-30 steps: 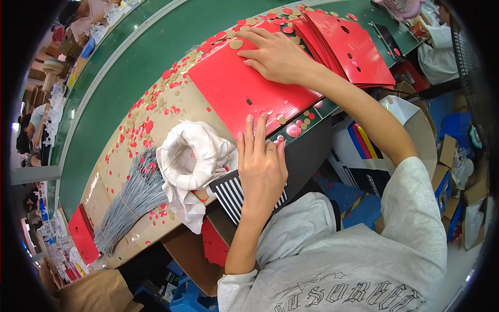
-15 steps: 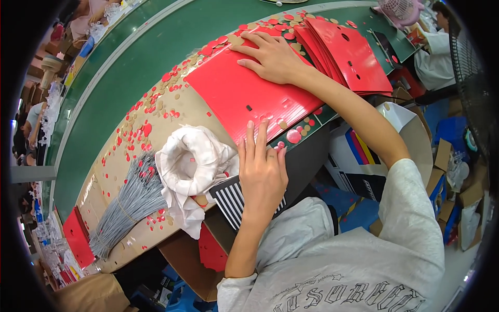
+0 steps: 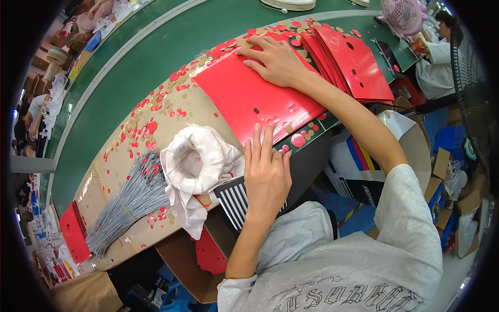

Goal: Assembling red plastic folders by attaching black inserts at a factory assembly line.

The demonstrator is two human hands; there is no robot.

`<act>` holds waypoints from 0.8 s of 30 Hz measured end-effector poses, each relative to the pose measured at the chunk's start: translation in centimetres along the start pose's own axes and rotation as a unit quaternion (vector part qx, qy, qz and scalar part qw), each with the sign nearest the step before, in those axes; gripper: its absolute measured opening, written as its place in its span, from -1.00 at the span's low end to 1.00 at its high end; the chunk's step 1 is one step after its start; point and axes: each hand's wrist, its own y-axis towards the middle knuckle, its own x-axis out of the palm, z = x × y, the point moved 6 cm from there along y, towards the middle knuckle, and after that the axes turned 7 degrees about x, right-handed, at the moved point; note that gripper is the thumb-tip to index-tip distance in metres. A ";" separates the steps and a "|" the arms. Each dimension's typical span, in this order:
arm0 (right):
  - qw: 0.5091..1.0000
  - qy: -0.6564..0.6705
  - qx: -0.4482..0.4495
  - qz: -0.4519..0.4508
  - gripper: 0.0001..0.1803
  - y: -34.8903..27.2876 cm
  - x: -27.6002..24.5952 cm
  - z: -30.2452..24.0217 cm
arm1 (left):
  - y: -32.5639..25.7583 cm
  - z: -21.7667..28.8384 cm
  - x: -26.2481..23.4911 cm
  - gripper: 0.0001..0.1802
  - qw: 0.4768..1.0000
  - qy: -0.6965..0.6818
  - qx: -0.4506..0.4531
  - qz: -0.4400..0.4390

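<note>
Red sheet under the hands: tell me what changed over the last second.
Little changed. The right hand stays flat on the far end of the red sheet, the left hand at its near edge. Nothing was taken hold of or let go. White cloth and grey wire bundle stayed put.

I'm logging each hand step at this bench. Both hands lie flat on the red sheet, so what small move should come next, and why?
Probably slide the red sheet toward the fanned stack of red sheets. The right hand presses its far end, the left hand has its fingertips on its near edge, and neither hand grips anything, so a push along the table seems likeliest.
</note>
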 end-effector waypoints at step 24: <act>0.989 0.065 -0.114 0.064 -0.66 4.1 -7.6 0.0 | -0.1 0.6 -0.4 -0.77 0.999 0.018 0.029 0.029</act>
